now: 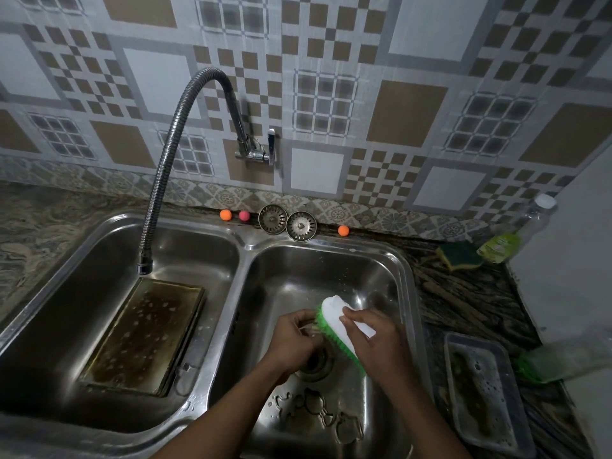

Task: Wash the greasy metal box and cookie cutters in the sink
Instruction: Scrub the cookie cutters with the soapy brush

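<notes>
cookie cutter (308, 323) barely visible in left hand (293, 342) — brush (334, 314) covers it

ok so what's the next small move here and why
Probably sweep the brush, gripped by the right hand, across the cutter the left hand pinches: its bristles touch it. The loose cutters lie on the basin floor, and the greasy box next door.

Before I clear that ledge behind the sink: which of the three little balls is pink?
The middle ball, between the leftmost ball and the strainers; the other two are orange.
</notes>
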Available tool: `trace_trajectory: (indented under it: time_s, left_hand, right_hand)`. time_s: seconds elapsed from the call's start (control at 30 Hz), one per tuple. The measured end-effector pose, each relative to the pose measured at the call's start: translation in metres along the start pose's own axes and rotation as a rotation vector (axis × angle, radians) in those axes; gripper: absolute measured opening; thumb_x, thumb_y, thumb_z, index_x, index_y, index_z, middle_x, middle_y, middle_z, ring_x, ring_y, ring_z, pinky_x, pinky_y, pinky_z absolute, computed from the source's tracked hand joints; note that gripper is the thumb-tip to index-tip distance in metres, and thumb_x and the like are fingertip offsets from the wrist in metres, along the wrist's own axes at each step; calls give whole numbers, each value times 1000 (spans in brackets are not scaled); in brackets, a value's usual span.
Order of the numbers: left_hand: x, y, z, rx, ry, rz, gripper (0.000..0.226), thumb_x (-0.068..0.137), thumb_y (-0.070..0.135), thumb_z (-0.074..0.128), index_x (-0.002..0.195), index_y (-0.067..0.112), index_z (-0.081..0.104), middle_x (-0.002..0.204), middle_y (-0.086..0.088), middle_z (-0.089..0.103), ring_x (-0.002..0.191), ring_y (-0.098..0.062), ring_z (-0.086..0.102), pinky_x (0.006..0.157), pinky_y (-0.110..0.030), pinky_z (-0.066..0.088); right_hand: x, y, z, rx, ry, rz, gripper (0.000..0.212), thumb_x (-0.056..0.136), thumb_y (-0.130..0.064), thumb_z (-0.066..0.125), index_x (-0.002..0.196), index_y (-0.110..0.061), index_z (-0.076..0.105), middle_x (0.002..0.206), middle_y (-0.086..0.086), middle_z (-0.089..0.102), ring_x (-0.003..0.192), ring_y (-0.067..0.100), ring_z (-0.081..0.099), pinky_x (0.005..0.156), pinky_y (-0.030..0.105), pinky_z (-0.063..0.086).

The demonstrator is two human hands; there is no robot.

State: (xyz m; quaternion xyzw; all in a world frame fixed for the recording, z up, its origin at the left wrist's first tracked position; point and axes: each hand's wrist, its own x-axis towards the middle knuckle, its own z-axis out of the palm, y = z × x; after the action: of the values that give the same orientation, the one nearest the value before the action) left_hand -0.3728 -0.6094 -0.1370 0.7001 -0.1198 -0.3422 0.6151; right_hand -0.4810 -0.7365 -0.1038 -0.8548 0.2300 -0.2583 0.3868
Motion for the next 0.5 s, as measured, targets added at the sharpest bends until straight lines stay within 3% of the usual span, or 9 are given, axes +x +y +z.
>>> trace_trajectory:
  time_s: [0.1,0.2,0.33,0.4,0.5]
  left_hand:
    - [1,-2,-1,5,-8,41,48,74,-13,69,113,14,70,98,5,76,92,-18,73,88,-41,59]
    - [2,-7,-4,-29,-25,11,74,76,-13,71,143,7,45,110,4,73,100,-17,71,97,-43,54]
    - [1,-3,-2,67,-59,36,95,76,-8,76,154,12,24,112,9,69,99,-3,69,92,-27,56]
    - [0,-6,-2,-21,-26,13,91,78,-10,74,153,11,27,114,6,70,98,-7,70,92,-30,56]
    - [5,-8,-7,-381,-34,-139,66,84,-8,68,144,10,45,123,-6,69,111,-23,68,97,-39,54]
  right_hand:
    - [2,1,2,-40,6,-8,14,83,-14,76,96,-16,78,89,-12,72,87,-17,58,73,-1,38]
    - [3,5,-1,-35,48,23,13,83,-14,76,95,-17,78,91,-12,73,88,-14,60,74,0,40]
    - [-1,4,1,10,-2,75,14,85,-16,74,99,-18,77,91,-20,68,92,-14,60,74,1,42]
    - [1,6,2,39,27,151,14,86,-18,73,99,-19,77,91,-22,67,93,-18,58,77,3,44]
    - [-1,10,4,105,36,265,11,86,-23,73,96,-24,76,88,-24,67,93,-18,57,77,10,45]
